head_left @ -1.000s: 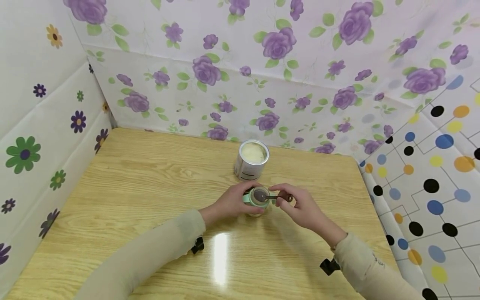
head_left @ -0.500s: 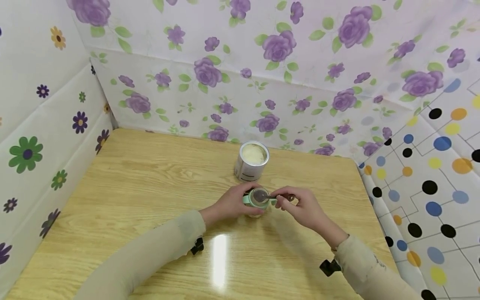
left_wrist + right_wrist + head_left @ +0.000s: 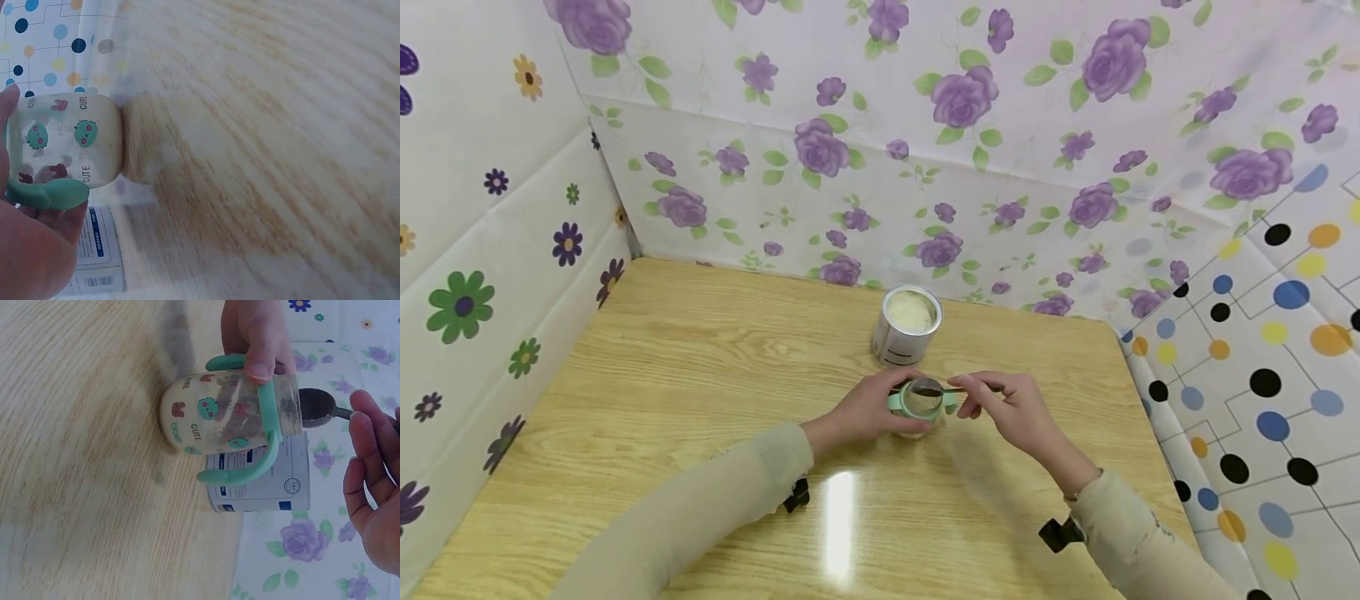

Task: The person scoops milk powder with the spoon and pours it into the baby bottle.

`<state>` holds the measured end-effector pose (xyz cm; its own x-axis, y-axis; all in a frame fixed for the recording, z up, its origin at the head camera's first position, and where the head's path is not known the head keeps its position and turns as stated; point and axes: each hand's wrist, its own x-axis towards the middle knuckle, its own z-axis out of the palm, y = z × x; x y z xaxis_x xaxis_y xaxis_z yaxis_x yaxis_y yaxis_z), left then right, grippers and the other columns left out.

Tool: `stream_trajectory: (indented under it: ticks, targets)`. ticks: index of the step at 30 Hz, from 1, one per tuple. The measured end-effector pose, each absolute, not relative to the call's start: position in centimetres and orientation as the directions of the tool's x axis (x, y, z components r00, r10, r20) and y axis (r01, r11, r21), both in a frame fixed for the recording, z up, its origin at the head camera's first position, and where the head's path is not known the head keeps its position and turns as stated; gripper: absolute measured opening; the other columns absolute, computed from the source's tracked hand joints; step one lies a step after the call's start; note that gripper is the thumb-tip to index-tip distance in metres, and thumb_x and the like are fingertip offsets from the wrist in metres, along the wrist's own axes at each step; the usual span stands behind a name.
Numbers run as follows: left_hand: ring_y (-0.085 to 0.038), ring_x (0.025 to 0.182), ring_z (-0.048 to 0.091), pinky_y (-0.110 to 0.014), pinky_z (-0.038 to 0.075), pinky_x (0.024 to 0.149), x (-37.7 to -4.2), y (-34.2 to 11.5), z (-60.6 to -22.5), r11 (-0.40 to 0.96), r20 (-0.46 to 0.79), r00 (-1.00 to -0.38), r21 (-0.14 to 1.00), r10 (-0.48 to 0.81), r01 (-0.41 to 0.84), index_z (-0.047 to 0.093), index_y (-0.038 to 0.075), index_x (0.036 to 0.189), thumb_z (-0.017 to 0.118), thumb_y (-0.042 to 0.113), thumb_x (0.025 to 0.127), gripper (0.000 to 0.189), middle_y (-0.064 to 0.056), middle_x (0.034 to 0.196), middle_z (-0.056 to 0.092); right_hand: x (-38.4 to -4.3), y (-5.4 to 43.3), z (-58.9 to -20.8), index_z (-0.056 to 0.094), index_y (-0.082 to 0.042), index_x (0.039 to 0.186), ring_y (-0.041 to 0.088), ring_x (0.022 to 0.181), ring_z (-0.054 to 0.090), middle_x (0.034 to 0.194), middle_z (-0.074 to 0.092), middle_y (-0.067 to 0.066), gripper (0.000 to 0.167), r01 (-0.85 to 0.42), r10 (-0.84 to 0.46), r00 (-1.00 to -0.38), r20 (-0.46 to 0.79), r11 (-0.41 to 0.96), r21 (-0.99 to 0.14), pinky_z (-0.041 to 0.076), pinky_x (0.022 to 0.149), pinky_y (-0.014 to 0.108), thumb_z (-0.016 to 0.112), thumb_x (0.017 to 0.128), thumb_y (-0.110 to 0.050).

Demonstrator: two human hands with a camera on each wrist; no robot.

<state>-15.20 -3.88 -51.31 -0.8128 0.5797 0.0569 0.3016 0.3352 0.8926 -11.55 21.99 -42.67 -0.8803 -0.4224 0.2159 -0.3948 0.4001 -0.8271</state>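
Note:
My left hand [image 3: 871,407] grips a clear baby bottle [image 3: 215,415] with a mint-green handle ring and printed cartoon faces. It stands uncapped on the table, with pale contents at the bottom in the left wrist view. My right hand [image 3: 1017,410] pinches the handle of a dark metal spoon [image 3: 317,407]. The spoon's bowl is at the bottle's open mouth, just outside the rim in the right wrist view. Directly behind the bottle is an open can [image 3: 901,342] of pale cream-coloured powder.
The wood-grain table [image 3: 715,350] reaches back to a wall covering [image 3: 880,192] of purple flowers. A dotted covering [image 3: 1262,400] hangs at the right, and one with small flowers [image 3: 512,250] at the left. Light glares off the tabletop near the front.
The spoon has risen and turned from inside the bottle's mouth to over its rim. My right fingers have shifted on its handle. My left hand stays around the bottle.

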Motion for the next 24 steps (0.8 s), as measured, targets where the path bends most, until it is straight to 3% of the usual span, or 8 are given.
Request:
stream_trajectory:
  ticks: [5, 14, 24]
  targets:
    - [-0.02, 0.126, 0.065, -0.042, 0.052, 0.107, -15.1, -3.9, -51.3, 0.331, 0.066, -0.815, 0.893, 0.575, 0.306, 0.061, 0.027, 0.147, 0.094, 0.043, 0.084, 0.073, 0.01, 0.135, 0.068, -11.8, 22.3, -42.3, 0.081, -0.003, 0.117, 0.023, 0.068, 0.073, 0.073, 0.075, 0.002, 0.029, -0.316, -0.373, -0.913, 0.166, 0.386, -0.867, 0.064, 0.064, 0.034, 0.055, 0.114, -0.017]
    - [-0.021, 0.126, 0.064, -0.042, 0.051, 0.108, -15.0, -4.0, -51.4, 0.337, 0.046, -0.82, 0.897, 0.571, 0.285, 0.059, 0.025, 0.15, 0.094, 0.038, 0.085, 0.074, -0.001, 0.141, 0.067, -13.3, 24.3, -41.2, 0.08, 0.002, 0.11, 0.026, 0.065, 0.069, 0.071, 0.072, 0.011, 0.044, -0.156, -0.306, -0.951, 0.052, 0.324, -0.933, 0.062, 0.068, 0.037, 0.053, 0.115, -0.033]
    - [-0.024, 0.128, 0.063, -0.044, 0.05, 0.11, -15.1, -4.0, -51.5, 0.329, 0.045, -0.818, 0.902, 0.573, 0.28, 0.058, 0.023, 0.15, 0.094, 0.039, 0.085, 0.076, -0.003, 0.14, 0.068, -15.1, 26.1, -41.4, 0.08, -0.01, 0.111, 0.014, 0.069, 0.066, 0.073, 0.072, -0.003, 0.045, 0.044, -0.295, -0.955, -0.026, -0.055, -0.998, 0.058, 0.077, 0.028, 0.046, 0.116, -0.038]
